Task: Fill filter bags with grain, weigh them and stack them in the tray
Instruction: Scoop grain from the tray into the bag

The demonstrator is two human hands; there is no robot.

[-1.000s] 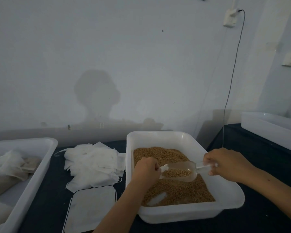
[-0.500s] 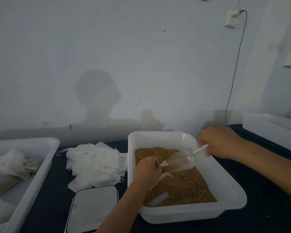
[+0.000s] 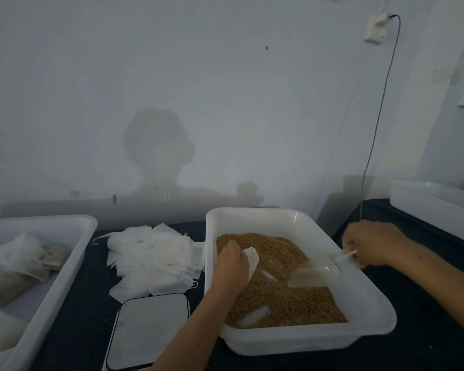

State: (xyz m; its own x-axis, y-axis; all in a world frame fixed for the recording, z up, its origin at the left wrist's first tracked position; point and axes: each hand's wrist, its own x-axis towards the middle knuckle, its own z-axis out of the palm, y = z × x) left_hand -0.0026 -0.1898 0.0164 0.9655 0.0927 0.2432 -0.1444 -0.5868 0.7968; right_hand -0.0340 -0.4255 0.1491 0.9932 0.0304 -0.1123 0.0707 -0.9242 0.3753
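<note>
Nothing readable is showing anywhere in the head view; no text, label, brand, number or sign is appearing on any surface.

A single head-worn wide-angle view looks forward and slightly down from just behind the white plastic tub of brown grain (image 3: 370, 295), close over the dark tabletop (image 3: 418, 311), with the pale blue-grey wall (image 3: 225, 89) filling its upper half
</note>
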